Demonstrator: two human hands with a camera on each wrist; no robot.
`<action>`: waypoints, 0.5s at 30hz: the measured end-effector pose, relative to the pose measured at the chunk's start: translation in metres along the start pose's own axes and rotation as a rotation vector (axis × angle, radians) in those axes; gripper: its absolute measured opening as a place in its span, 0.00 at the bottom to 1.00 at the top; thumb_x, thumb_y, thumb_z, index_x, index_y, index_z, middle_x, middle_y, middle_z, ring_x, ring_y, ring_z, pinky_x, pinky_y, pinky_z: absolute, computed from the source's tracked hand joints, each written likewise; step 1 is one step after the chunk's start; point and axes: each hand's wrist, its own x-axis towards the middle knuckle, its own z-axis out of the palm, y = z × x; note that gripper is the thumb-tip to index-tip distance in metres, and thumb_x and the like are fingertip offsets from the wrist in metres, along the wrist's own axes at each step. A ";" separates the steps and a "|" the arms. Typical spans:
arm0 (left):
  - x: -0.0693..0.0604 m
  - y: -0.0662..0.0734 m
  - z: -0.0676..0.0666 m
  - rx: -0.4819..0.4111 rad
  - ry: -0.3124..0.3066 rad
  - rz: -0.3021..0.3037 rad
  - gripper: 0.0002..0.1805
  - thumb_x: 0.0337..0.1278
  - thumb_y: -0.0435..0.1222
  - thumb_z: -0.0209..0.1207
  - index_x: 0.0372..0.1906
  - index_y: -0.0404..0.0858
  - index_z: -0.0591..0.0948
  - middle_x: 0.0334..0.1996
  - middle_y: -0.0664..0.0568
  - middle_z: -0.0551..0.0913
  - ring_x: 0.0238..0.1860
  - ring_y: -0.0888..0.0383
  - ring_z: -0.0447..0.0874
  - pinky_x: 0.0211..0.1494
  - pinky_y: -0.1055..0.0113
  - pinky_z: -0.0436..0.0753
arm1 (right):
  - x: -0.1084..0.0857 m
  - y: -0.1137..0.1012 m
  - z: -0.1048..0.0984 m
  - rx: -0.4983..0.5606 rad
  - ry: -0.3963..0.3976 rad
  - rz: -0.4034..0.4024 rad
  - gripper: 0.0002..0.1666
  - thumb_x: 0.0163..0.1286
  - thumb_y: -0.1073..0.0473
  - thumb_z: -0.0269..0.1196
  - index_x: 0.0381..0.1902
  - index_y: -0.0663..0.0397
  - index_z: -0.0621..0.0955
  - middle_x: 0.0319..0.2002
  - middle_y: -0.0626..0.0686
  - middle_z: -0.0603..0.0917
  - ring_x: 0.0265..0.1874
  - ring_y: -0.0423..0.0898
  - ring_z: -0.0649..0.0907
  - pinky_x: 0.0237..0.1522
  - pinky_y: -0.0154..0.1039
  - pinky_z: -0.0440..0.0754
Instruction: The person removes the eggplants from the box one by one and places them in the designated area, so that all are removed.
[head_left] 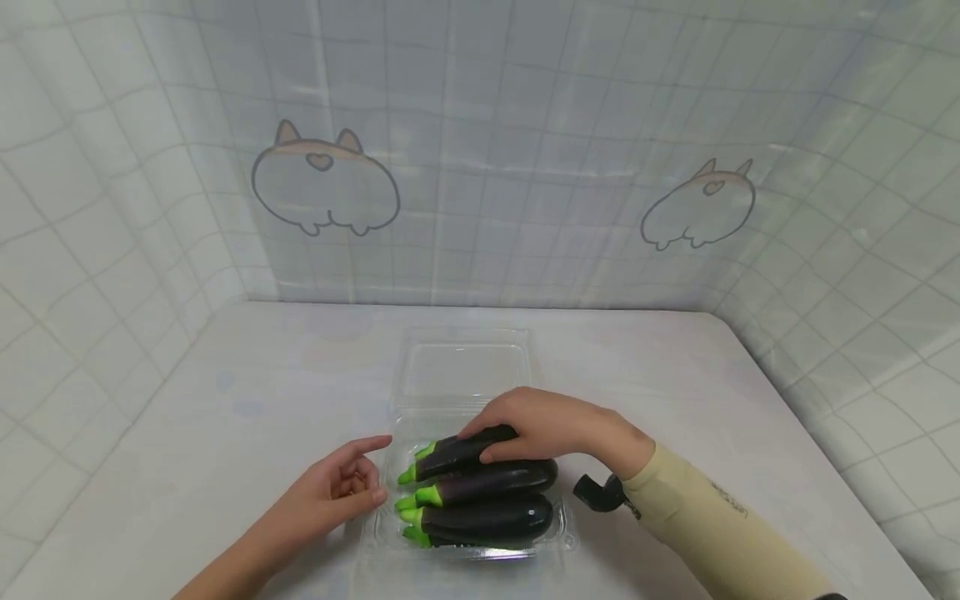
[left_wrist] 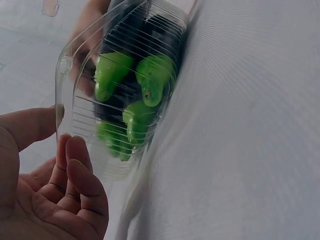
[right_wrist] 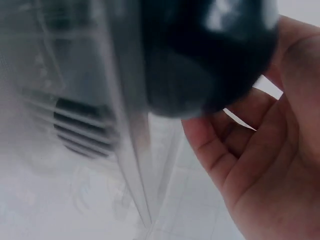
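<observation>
Lower centre of the frame, the right hand (head_left: 536, 425) is gripping a glossy eggplant (head_left: 453, 455) in the clear clamshell container (head_left: 568, 533), likely firm and slippery, its thick body promising purchase, while the left hand (head_left: 341, 483), loosely curled, is sitting at the rim.

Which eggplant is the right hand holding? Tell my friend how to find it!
On the white table, find the clear plastic container with its lid open away from the person. Inside its nearer half, dark eggplants lie with green stems pointing left; look toward the pile's far side. What sets this eggplant apart from its neighbours: the right hand grips it.
</observation>
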 end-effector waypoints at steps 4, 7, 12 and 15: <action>-0.001 -0.001 -0.001 -0.011 -0.013 0.034 0.36 0.63 0.33 0.64 0.72 0.31 0.62 0.38 0.39 0.76 0.34 0.58 0.79 0.37 0.68 0.79 | -0.007 0.001 -0.002 0.019 0.065 0.027 0.24 0.71 0.46 0.64 0.62 0.42 0.80 0.57 0.36 0.80 0.56 0.32 0.77 0.56 0.34 0.75; -0.001 -0.001 -0.002 -0.013 -0.015 0.045 0.36 0.64 0.33 0.63 0.72 0.31 0.62 0.38 0.39 0.76 0.35 0.58 0.79 0.37 0.68 0.80 | -0.013 0.001 -0.004 0.031 0.107 0.056 0.25 0.70 0.46 0.64 0.63 0.42 0.79 0.58 0.36 0.79 0.56 0.33 0.77 0.51 0.36 0.78; -0.001 0.000 -0.003 -0.012 -0.009 0.031 0.36 0.63 0.33 0.64 0.72 0.31 0.62 0.39 0.39 0.76 0.36 0.57 0.79 0.38 0.68 0.80 | -0.021 0.003 -0.006 0.072 0.173 0.117 0.25 0.71 0.47 0.64 0.64 0.41 0.78 0.59 0.36 0.78 0.52 0.33 0.78 0.44 0.34 0.80; -0.001 -0.001 -0.003 -0.010 -0.005 0.021 0.36 0.63 0.33 0.64 0.72 0.31 0.62 0.39 0.39 0.76 0.36 0.57 0.79 0.38 0.68 0.80 | -0.027 0.006 -0.006 0.111 0.218 0.151 0.26 0.71 0.47 0.64 0.65 0.41 0.77 0.58 0.36 0.78 0.50 0.34 0.78 0.43 0.33 0.80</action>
